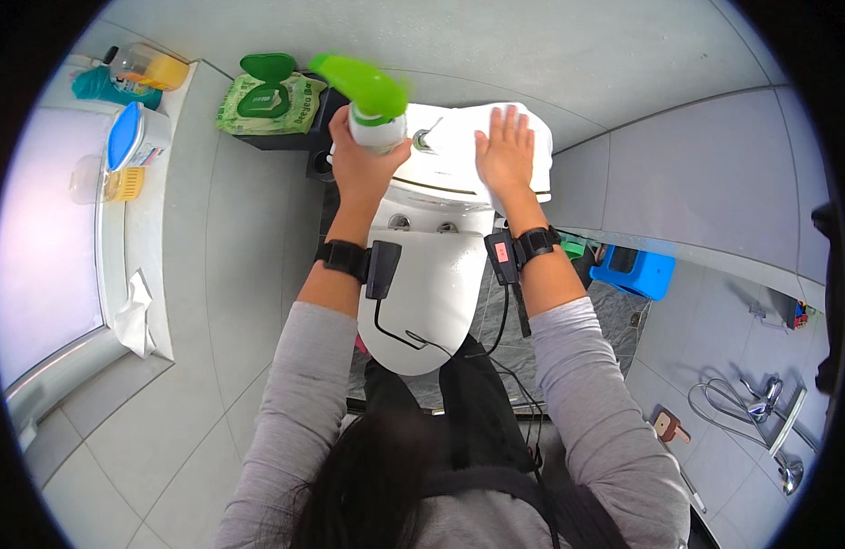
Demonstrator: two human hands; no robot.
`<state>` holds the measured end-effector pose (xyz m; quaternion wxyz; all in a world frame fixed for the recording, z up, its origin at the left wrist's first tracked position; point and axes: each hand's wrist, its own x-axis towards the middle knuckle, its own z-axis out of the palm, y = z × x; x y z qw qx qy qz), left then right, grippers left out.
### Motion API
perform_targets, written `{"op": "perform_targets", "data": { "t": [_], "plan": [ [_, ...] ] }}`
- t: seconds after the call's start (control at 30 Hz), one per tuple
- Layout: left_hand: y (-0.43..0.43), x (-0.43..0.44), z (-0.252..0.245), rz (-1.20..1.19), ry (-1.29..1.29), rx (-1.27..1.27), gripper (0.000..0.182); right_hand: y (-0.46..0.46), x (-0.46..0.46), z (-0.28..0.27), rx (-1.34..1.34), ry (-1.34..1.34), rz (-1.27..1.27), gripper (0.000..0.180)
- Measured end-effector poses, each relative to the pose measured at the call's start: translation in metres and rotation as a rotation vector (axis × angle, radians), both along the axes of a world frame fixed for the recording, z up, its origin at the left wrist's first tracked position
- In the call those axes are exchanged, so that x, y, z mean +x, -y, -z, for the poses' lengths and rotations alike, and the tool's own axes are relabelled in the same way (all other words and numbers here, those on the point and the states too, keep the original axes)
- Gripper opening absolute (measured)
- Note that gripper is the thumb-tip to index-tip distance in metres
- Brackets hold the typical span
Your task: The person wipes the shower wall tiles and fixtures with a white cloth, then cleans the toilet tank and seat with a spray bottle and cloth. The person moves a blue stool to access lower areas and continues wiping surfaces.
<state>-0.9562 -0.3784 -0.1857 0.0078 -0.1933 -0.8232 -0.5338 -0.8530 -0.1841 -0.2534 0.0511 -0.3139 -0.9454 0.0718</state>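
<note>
My left hand [364,165] grips a white bottle with a green pump top [378,130], held over the left part of the toilet tank. My right hand [508,154] lies flat, fingers spread, on a white cloth [539,137] that covers the right side of the tank lid. Between the hands the round flush button [421,140] shows on the white tank [439,165]. Below it the toilet's lid [422,295] is down. Whether the cloth is gripped by the right hand cannot be seen; the palm rests on top.
Green-packaged wipes [302,103] with a raised flap sit on a dark holder left of the tank. Bottles and a blue-lidded tub [138,134] stand on the window ledge. A blue plastic stool [635,271] is at the right. Cables hang from my wrists over the toilet lid.
</note>
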Motion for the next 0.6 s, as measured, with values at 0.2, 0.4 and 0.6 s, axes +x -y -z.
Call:
{"op": "perform_targets", "data": {
  "t": [0.2, 0.4, 0.6],
  "plan": [
    [0.047, 0.011, -0.017, -0.048, 0.208, 0.464, 0.069, 0.06, -0.069, 0.003, 0.069, -0.044, -0.257, 0.057],
    [0.122, 0.038, -0.036, -0.195, 0.212, 0.52, 0.059, 0.131, -0.116, 0.004, 0.005, -0.232, -0.532, 0.05],
    [0.18, 0.069, -0.04, -0.295, 0.266, 0.504, 0.067, 0.096, -0.022, -0.019, -0.127, -0.163, -0.921, 0.05]
  ]
}}
